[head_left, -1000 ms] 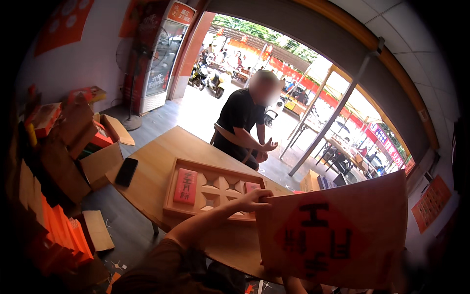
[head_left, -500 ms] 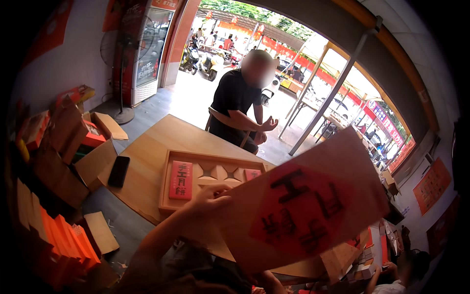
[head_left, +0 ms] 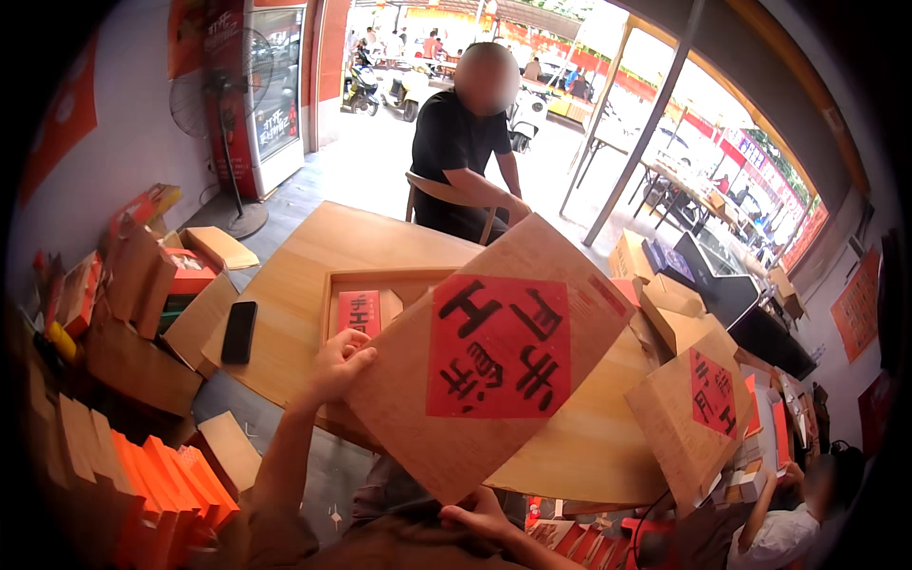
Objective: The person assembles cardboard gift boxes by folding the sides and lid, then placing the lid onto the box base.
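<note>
A flat brown cardboard box lid (head_left: 598,285) with a red square label is held up tilted over the wooden table. My left hand (head_left: 337,366) grips its left corner, thumb on the front face. At the lid's lowest corner my right hand (head_left: 483,518) is closed on the edge, its fingers partly hidden. Behind the lid lies a shallow open box (head_left: 329,290) on the table. A small red packet (head_left: 359,312) shows in its left end; the lid covers most of the rest.
A black phone (head_left: 239,332) lies on the table's left edge. Cartons (head_left: 204,309) and orange boxes (head_left: 157,484) crowd the left. Another labelled brown box (head_left: 693,408) is at the right. Across the table sits a person in black (head_left: 456,142); another person (head_left: 784,532) is at lower right.
The lid has turned and come lower and closer to me, covering more of the open box. My left hand has shifted left with it. The seated person's hands have dropped.
</note>
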Demonstrator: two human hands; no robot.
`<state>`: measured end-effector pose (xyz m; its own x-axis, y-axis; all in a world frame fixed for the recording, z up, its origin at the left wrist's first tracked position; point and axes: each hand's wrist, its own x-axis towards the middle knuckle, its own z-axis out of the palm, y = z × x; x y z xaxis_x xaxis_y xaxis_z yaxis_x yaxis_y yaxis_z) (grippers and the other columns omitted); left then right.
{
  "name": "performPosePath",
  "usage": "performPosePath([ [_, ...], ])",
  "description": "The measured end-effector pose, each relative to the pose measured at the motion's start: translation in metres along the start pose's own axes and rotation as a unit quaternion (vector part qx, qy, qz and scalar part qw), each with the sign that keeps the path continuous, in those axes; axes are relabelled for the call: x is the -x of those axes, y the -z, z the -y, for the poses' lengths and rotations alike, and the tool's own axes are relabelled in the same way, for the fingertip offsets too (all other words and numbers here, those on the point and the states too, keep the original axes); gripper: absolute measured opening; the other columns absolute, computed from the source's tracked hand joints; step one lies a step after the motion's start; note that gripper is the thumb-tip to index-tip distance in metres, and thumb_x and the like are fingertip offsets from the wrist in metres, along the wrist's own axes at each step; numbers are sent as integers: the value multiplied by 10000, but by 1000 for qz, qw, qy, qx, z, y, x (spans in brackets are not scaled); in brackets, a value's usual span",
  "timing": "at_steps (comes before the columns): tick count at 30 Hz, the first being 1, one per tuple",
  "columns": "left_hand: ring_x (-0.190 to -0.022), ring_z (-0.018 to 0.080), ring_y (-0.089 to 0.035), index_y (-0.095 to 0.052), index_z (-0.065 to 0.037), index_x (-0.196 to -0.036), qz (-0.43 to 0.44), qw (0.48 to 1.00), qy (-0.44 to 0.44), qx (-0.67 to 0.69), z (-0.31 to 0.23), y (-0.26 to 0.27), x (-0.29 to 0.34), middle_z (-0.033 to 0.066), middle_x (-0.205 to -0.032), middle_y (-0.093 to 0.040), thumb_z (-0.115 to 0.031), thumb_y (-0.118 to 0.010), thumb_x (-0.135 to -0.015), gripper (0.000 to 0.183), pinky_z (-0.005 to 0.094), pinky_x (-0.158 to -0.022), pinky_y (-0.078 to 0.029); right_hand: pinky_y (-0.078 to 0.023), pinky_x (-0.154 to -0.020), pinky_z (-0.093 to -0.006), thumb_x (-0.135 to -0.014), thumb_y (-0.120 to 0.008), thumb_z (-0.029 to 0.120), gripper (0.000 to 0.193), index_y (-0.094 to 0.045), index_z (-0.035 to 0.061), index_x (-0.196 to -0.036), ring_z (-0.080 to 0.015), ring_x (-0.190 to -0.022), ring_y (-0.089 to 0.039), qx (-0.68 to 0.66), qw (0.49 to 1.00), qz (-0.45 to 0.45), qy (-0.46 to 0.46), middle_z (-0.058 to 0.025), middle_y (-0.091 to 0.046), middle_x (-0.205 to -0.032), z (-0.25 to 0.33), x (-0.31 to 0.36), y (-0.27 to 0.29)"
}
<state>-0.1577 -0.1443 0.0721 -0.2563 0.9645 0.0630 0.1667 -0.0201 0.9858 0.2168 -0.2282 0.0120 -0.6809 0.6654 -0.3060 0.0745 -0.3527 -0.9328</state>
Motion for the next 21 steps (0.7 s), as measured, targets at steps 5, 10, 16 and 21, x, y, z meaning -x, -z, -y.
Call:
performPosePath([
  [5, -889, 72, -599, -645, -45, -1156, 10, 1000, 10, 21, 12, 51, -30, -8, -940, -643, -274, -691, -988, 288, 256, -803, -503, -546, -658, -246, -999, -760, 232, 282, -652, -7, -1105, -116, -749, -685, -9, 993, 110, 44, -47, -695, -907, -24, -57, -19],
  [10, -904, 60, -610, -699, -38, -1103, 27, 997, 31, -71, 6, 112, -81, -23, -979, -671, -355, -634, -1036, 330, 241, -789, -500, -581, -681, -277, -1011, -746, 304, 349, -647, -19, -1094, -139, -756, -696, -93, 990, 92, 46, -87, -708, -935, -1, -122, -84],
  [16, -845, 55, -611, -765, -20, -1031, 98, 974, 47, -199, 21, 163, -160, -47, -910, -689, -436, -631, -1042, 437, 254, -741, -506, -625, -833, -341, -1030, -717, 340, 415, -656, -48, -1164, -207, -937, -749, -204, 974, 91, -27, -140, -733, -1059, 22, -176, -142],
  [21, -813, 57, -603, -781, -29, -1073, 147, 959, 70, -233, 30, 169, -203, -31, -909, -702, -443, -678, -1017, 430, 255, -717, -498, -614, -903, -334, -1060, -669, 345, 426, -687, -57, -1202, -227, -1038, -745, -246, 965, 83, -32, -156, -732, -1148, 17, -218, -175],
])
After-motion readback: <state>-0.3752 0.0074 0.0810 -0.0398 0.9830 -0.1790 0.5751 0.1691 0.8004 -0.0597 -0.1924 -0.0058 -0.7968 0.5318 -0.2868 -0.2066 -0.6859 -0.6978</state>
